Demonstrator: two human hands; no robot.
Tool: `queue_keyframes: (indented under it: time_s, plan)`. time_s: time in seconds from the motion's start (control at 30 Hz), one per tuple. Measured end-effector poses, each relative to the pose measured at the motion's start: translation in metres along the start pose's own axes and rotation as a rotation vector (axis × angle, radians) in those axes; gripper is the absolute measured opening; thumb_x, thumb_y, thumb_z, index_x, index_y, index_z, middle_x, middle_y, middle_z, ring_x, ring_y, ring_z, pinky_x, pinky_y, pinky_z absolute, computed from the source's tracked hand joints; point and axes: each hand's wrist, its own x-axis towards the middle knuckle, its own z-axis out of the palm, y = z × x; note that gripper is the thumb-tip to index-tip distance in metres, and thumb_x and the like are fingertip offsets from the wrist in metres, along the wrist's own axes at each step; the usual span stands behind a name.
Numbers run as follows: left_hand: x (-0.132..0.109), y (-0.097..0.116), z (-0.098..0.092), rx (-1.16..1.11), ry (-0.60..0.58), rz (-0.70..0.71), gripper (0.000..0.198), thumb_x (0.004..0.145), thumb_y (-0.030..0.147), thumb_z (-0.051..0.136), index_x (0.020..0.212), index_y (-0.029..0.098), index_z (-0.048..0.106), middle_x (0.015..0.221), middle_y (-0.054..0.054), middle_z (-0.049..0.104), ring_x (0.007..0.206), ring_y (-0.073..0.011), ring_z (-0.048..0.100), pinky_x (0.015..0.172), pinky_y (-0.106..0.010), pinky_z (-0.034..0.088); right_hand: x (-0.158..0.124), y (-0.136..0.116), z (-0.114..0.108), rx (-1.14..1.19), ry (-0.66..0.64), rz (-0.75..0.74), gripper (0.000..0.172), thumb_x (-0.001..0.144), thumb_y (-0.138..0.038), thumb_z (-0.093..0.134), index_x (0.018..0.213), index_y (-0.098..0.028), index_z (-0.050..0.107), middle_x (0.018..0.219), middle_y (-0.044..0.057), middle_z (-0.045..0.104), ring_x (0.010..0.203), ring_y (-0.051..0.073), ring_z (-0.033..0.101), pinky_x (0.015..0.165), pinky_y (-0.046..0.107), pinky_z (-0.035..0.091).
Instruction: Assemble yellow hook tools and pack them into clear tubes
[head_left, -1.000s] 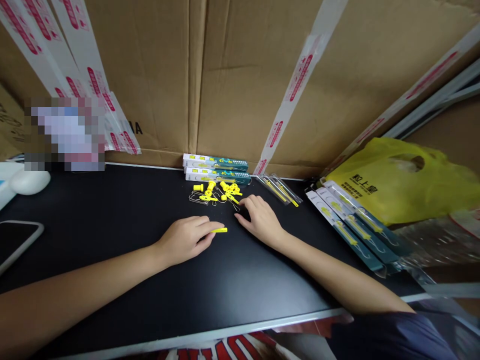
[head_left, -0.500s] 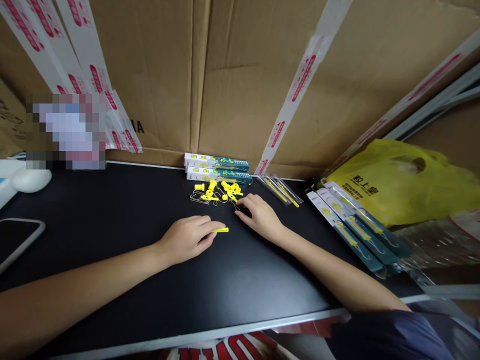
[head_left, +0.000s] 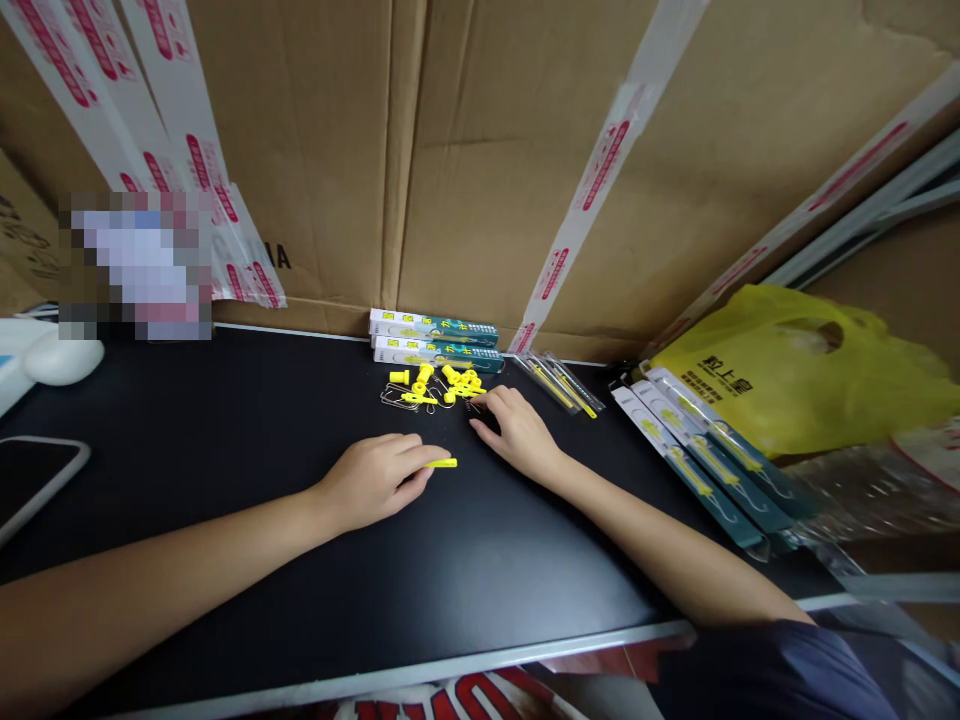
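My left hand (head_left: 379, 482) is closed in a pinch on a short, flat yellow plastic strip (head_left: 444, 463) just above the black table; its rear end is hidden by the fingers. My right hand (head_left: 516, 428) reaches to the right edge of a pile of small parts, thumb and forefinger apart. Its fingertips are at a thin metal spring (head_left: 472, 406); whether they touch it I cannot tell. The pile holds several yellow plastic caps (head_left: 400, 378), yellow pointed pieces (head_left: 418, 398) and bent wire hooks (head_left: 397, 396).
Behind the pile lie two stacked printed boxes (head_left: 439, 352). Clear sleeves with yellow strips (head_left: 566, 385) lie right of them. Several more boxes (head_left: 694, 450) and a yellow plastic bag (head_left: 795, 375) are at the right. A phone (head_left: 37, 485) lies left. Cardboard (head_left: 495, 180) stands behind the table.
The forefinger of my right hand has shifted slightly at the edge of the pile. My left hand keeps the yellow strip in nearly the same place.
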Motion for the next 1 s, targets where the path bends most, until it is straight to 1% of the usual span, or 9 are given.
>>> queue_keyframes:
  time_s: [0.17,0.33,0.53,0.7,0.8,0.87,1.0]
  plan:
    - [0.000,0.000,0.000,-0.003,0.002,-0.004,0.028,0.092,0.019,0.046,0.113,0.022,0.064,0.084,-0.001,0.066,0.077,-0.0132,0.063,0.072,-0.024,0.049,0.000,0.003,0.003,0.019,0.016,0.036,0.015,0.091,-0.030,0.054,0.101,-0.020,0.059,0.096,0.009,0.059,0.092,0.025,0.054,0.081,0.039,0.047]
    - [0.001,0.000,0.001,-0.006,-0.008,-0.006,0.028,0.093,0.020,0.045,0.114,0.022,0.064,0.085,-0.002,0.066,0.079,-0.0139,0.063,0.073,-0.025,0.049,-0.001,0.002,-0.001,0.016,0.003,0.047,0.005,0.089,-0.024,0.055,0.088,-0.020,0.057,0.090,0.007,0.059,0.086,0.023,0.055,0.075,0.034,0.046]
    - [0.000,0.000,0.002,-0.013,-0.016,-0.011,0.029,0.093,0.019,0.045,0.114,0.023,0.064,0.087,-0.001,0.067,0.079,-0.0138,0.064,0.074,-0.025,0.050,0.000,0.007,-0.014,0.012,-0.111,0.144,0.005,0.086,-0.020,0.055,0.082,-0.020,0.056,0.084,0.004,0.060,0.079,0.019,0.057,0.069,0.028,0.042]
    - [-0.002,-0.001,0.003,-0.013,-0.021,-0.013,0.029,0.092,0.019,0.046,0.115,0.023,0.063,0.090,-0.002,0.068,0.081,-0.0142,0.064,0.075,-0.026,0.050,0.001,0.018,-0.028,0.002,-0.245,0.225,0.005,0.081,-0.017,0.055,0.077,-0.020,0.056,0.075,0.001,0.061,0.064,0.014,0.055,0.058,0.025,0.036]
    - [-0.001,-0.002,0.003,-0.019,-0.016,-0.005,0.029,0.092,0.019,0.046,0.115,0.022,0.064,0.090,-0.002,0.068,0.081,-0.0144,0.065,0.075,-0.026,0.050,-0.001,0.022,-0.033,-0.016,-0.268,0.236,0.007,0.074,-0.013,0.056,0.073,-0.020,0.056,0.070,0.000,0.060,0.059,0.013,0.054,0.054,0.024,0.032]
    - [-0.001,-0.001,0.002,-0.023,-0.015,-0.001,0.029,0.092,0.019,0.046,0.114,0.022,0.064,0.090,-0.002,0.068,0.081,-0.0143,0.065,0.075,-0.026,0.050,-0.002,0.022,-0.033,-0.026,-0.269,0.245,0.006,0.072,-0.014,0.057,0.073,-0.020,0.055,0.069,0.000,0.060,0.059,0.014,0.053,0.053,0.024,0.030]
    - [0.000,-0.001,0.002,-0.022,-0.016,-0.001,0.028,0.092,0.019,0.046,0.114,0.022,0.064,0.089,-0.001,0.068,0.081,-0.0142,0.065,0.075,-0.026,0.050,0.000,0.021,-0.025,-0.026,-0.229,0.259,0.005,0.076,-0.020,0.056,0.074,-0.020,0.051,0.075,0.001,0.061,0.062,0.014,0.054,0.053,0.024,0.029]
